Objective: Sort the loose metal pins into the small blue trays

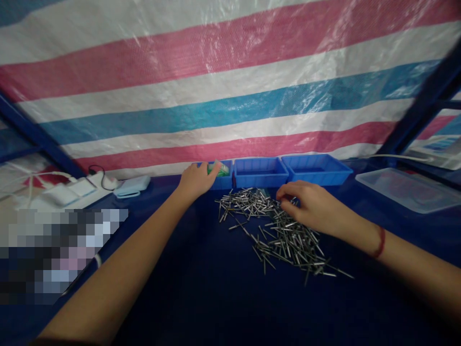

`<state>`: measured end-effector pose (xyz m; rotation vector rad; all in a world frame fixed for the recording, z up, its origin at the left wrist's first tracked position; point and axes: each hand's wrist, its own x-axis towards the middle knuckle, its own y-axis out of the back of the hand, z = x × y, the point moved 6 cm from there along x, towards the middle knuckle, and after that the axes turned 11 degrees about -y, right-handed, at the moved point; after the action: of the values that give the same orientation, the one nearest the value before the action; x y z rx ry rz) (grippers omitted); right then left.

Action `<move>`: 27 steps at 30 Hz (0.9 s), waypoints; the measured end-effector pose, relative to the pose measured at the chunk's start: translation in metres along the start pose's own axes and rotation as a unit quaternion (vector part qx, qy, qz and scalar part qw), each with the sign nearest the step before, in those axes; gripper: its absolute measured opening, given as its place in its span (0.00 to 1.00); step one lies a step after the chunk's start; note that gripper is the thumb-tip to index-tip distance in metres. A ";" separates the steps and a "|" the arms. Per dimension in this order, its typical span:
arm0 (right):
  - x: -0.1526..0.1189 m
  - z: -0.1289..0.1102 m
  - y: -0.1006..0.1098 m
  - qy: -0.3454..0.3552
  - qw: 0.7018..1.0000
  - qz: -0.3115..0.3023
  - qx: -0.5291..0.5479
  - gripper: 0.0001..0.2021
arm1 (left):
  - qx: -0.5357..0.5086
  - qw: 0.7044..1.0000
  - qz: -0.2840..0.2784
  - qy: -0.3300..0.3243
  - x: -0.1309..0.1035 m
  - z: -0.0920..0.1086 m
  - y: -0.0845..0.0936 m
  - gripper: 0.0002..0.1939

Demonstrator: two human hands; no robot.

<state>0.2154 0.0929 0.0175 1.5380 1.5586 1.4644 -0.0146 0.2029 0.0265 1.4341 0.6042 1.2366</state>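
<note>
My left hand (200,179) is at the leftmost blue bin (224,182), its thumb stretched across a green-and-clear packet (224,169) there. Its fingertips are hidden, so whether it grips the packet is unclear. Over the loose pile of thin metal pins that look like blind rivets (293,240), my right hand (300,202) curls its thumb and index finger together. Whatever lies between those fingertips is too small to make out. The pile spreads over the dark blue tabletop (201,288), in front of the bins and beneath my right hand.
A middle blue bin (261,180) and a right blue bin (317,177) stand along the striped sheet (230,110). To the right lies a translucent plastic lid or tray (406,190). A power strip (79,190) with cables and a light-blue case (132,186) sit at left.
</note>
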 end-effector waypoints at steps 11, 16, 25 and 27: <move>0.008 0.006 -0.020 0.047 0.998 -0.038 0.011 0.18 | -0.099 0.919 0.067 -0.376 -0.055 0.098 -0.002 0.18; 0.010 0.005 -0.020 0.047 0.997 -0.063 0.003 0.18 | -0.139 0.904 -0.040 -0.402 -0.068 0.114 -0.022 0.20; 0.021 0.012 -0.028 0.058 0.997 -0.055 0.012 0.18 | -0.153 0.910 -0.026 -0.385 -0.070 0.109 -0.017 0.19; 0.023 0.012 -0.029 0.054 0.996 -0.063 0.013 0.16 | -0.156 0.910 -0.033 -0.383 -0.071 0.110 -0.020 0.20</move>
<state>0.2097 0.1244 -0.0044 1.3670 1.7113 1.4824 0.0669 0.1028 -0.0015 1.4586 -0.0855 0.5890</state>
